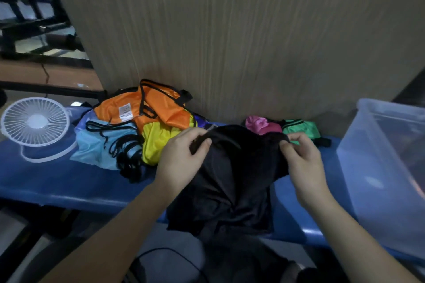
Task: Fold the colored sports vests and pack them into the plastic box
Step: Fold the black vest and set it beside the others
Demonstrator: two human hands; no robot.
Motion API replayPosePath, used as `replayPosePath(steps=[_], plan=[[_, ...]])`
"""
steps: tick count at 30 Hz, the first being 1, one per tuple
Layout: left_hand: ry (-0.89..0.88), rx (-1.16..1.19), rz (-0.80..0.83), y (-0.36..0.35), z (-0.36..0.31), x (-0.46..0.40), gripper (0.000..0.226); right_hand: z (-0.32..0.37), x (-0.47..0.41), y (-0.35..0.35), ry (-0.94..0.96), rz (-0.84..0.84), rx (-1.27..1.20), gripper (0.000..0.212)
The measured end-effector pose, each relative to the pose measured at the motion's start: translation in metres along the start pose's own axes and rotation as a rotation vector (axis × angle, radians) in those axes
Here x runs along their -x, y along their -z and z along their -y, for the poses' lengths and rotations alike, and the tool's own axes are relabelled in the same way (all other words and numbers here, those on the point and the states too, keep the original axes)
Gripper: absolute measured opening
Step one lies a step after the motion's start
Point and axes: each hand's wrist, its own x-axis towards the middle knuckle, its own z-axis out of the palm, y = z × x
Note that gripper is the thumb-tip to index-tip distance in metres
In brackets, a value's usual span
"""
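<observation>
White plastic forms the fan (35,123) seen at the far left, stood on the blue bench (69,181). Just right of it, a heap of vests is piled against the wooden panel (230,30): a light blue vest (99,145) is laid at the near left of the heap with black cords across it, an orange vest (156,108) with a white label is draped on top, and a yellow vest (158,142) is tucked below the orange one. At the middle, a black vest (230,181) is held up by its top edge, its lower part hung over the near edge of the bench. The left hand (181,158) is clamped on the left corner of that edge, fingers curled over the cloth and thumb pressed beneath. The right hand (301,156) is pinched on the right corner. The two hands are kept well apart, with the cloth stretched between them. Behind the black vest, a pink vest (259,125) and a green vest (301,130) are bunched side by side on the bench. At the far right, the clear box (377,167) is stood on the bench, lid off; whether anything is inside cannot be told.
</observation>
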Motion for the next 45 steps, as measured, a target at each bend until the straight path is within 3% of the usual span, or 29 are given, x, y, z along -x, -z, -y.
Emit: replayPosePath(steps=[3, 9, 18, 23, 29, 31, 34, 36, 39, 45], plan=[[0.009, 0.049, -0.024, -0.008, 0.0, -0.005, 0.013, -0.002, 0.0, 0.019, 0.027, -0.039, 0.054, 0.026], [0.075, 0.126, -0.124, -0.004, 0.0, -0.015, 0.013, -0.003, -0.004, 0.041, 0.074, -0.15, 0.144, 0.016], [0.07, -0.005, -0.152, 0.0, 0.015, -0.01, 0.007, -0.007, -0.022, 0.028, 0.066, -0.171, 0.341, 0.017], [0.166, 0.131, -0.036, -0.002, 0.021, -0.012, 0.007, -0.02, -0.027, 0.016, -0.051, -0.042, 0.269, 0.012], [0.153, 0.516, 0.243, -0.012, 0.015, -0.009, 0.043, -0.018, -0.017, 0.019, -0.139, 0.012, 0.157, 0.026], [0.113, 0.536, 0.346, -0.017, 0.013, -0.005, 0.049, -0.02, -0.013, 0.022, -0.077, -0.008, 0.305, 0.034], [0.126, 0.462, 0.401, -0.023, 0.009, -0.005, 0.04, -0.023, -0.008, 0.023, 0.152, -0.011, 0.564, 0.038], [0.117, 0.303, 0.317, -0.024, 0.014, -0.008, 0.032, -0.025, -0.005, 0.019, 0.282, 0.057, 0.627, 0.03], [0.076, 0.087, 0.205, -0.019, 0.03, -0.011, 0.032, -0.023, 0.004, 0.004, 0.385, 0.292, 0.596, 0.017], [0.042, -0.146, 0.149, 0.005, 0.06, -0.007, 0.025, -0.017, 0.019, -0.028, 0.408, 0.709, 0.618, 0.047]])
